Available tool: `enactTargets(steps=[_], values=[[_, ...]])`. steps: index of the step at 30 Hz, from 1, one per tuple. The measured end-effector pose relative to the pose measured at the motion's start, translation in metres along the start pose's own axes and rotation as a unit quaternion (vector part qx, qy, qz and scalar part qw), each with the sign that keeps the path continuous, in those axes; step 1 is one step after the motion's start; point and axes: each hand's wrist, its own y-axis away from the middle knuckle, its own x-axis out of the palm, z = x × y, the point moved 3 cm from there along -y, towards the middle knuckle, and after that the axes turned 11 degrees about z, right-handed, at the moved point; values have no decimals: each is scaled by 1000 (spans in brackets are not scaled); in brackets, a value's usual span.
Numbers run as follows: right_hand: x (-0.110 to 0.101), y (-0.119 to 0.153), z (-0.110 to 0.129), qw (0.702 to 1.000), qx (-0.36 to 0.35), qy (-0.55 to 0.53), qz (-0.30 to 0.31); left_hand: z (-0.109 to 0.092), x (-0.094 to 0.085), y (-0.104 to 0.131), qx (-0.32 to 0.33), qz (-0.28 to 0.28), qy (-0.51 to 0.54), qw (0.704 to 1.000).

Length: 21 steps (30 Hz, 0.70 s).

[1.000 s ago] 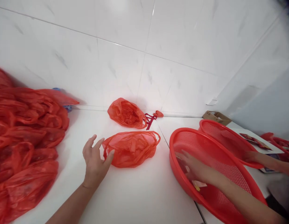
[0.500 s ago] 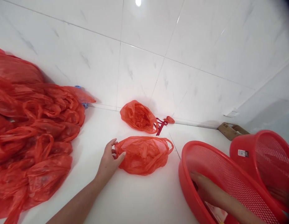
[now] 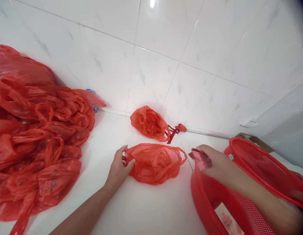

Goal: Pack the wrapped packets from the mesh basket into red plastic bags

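Observation:
My left hand [image 3: 119, 169] pinches the left edge of a thin red plastic bag [image 3: 155, 164], which lies on the white surface with its mouth spread and its handle loop to the right. My right hand [image 3: 215, 163] is over the left rim of a red plastic basket [image 3: 199, 199], closed around a small shiny red-and-pink packet [image 3: 200, 158]. Motion blur hides what kind of packet it is. Inside the basket lies a cream card or box with a pink print [image 3: 228, 219]. My right forearm hides much of the basket.
A second open red bag [image 3: 150, 124] sits by the tiled wall, beside dark red ribbon [image 3: 173, 133]. Many filled red bags [image 3: 43, 140] are heaped at left. Another red basket [image 3: 264, 169] stands at right, a cardboard box [image 3: 256, 142] behind it.
My right hand has come up out of the basket with the packet, moving toward the bag. The far basket has tipped or shifted left. My left hand keeps its hold on the bag.

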Motion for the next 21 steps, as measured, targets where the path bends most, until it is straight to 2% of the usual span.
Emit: enactTargets(steps=[1,3,6,9,13,17,21], values=[[11,-9,17,996,-37,-19,80,-1,0,0,-3,2,-1,1000],[31,-23,45,981,-91,-48,166,-3,0,1,-7,7,-1,1000],[52,-39,70,967,-124,-74,210,-4,0,1,1,12,1,1000],[57,-40,71,956,-124,-67,256,-4,-1,0,10,9,-5,1000],[36,-19,42,958,-57,-44,277,0,-2,-3,8,11,-9,1000],[15,20,-10,958,13,-32,285,5,-1,-7,18,2,-7,1000],[11,72,-63,964,54,14,260,4,-1,-8,12,-3,-14,1000]])
